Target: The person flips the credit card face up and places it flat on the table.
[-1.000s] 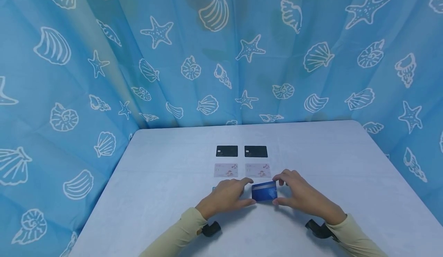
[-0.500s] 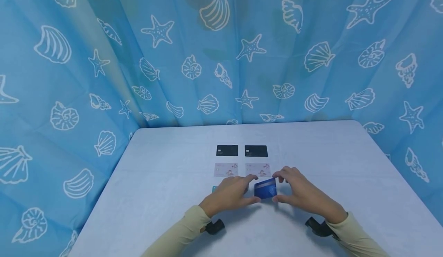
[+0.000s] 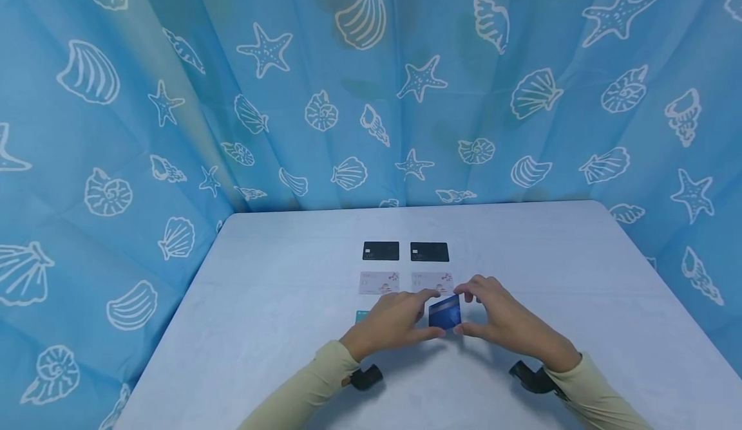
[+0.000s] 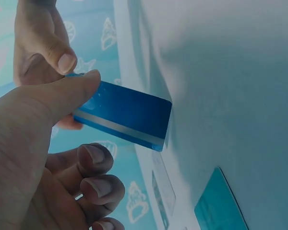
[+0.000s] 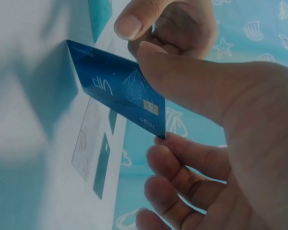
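A blue bank card (image 3: 445,314) stands tilted above the table, a grey stripe along its face in the head view. The right hand (image 3: 510,324) pinches it at its right end, thumb on one long edge and a fingertip on the opposite edge. Its chip and "VIP" print show on the card (image 5: 103,86) in the right wrist view. The left hand (image 3: 391,324) is close to the card's other side, thumb and index finger spread; contact is not visible. Beneath the left hand a teal card (image 3: 361,315) lies mostly hidden, and the teal card (image 4: 221,203) also shows in the left wrist view.
Two black cards, left (image 3: 380,251) and right (image 3: 429,252), lie in the back row. In front of them lie two pale printed cards, left (image 3: 379,282) and right (image 3: 428,280). The white-covered table (image 3: 278,275) meets a blue shell-print curtain (image 3: 324,172).
The blue card has turned, looking narrower and more slanted, and has shifted slightly up. The left hand has moved a little right, uncovering more of the teal card; the right hand has hardly moved.
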Tool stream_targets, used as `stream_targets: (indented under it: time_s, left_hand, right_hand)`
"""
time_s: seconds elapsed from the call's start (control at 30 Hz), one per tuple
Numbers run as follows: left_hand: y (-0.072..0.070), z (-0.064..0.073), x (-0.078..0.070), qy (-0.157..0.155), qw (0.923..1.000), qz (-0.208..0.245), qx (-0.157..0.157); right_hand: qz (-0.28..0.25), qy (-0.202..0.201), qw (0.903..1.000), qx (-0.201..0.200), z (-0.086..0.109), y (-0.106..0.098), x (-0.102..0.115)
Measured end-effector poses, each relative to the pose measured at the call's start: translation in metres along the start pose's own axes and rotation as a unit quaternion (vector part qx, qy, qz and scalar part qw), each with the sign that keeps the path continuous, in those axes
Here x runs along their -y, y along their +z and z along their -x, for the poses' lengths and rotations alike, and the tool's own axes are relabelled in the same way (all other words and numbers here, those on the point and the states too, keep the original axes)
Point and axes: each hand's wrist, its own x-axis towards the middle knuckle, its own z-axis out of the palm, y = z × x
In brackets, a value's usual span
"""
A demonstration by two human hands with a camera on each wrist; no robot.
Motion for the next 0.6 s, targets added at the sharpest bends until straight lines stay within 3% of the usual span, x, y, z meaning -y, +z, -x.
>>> stream_targets:
  time_s: [0.6]
  left_hand:
    - [0.0021,-0.0069,-0.0085,0.013,0.9998,0.006,-0.010]
  right_hand:
    - [-0.008,-0.022,0.9996,-0.013,0.0000,-0.0013,0.0036]
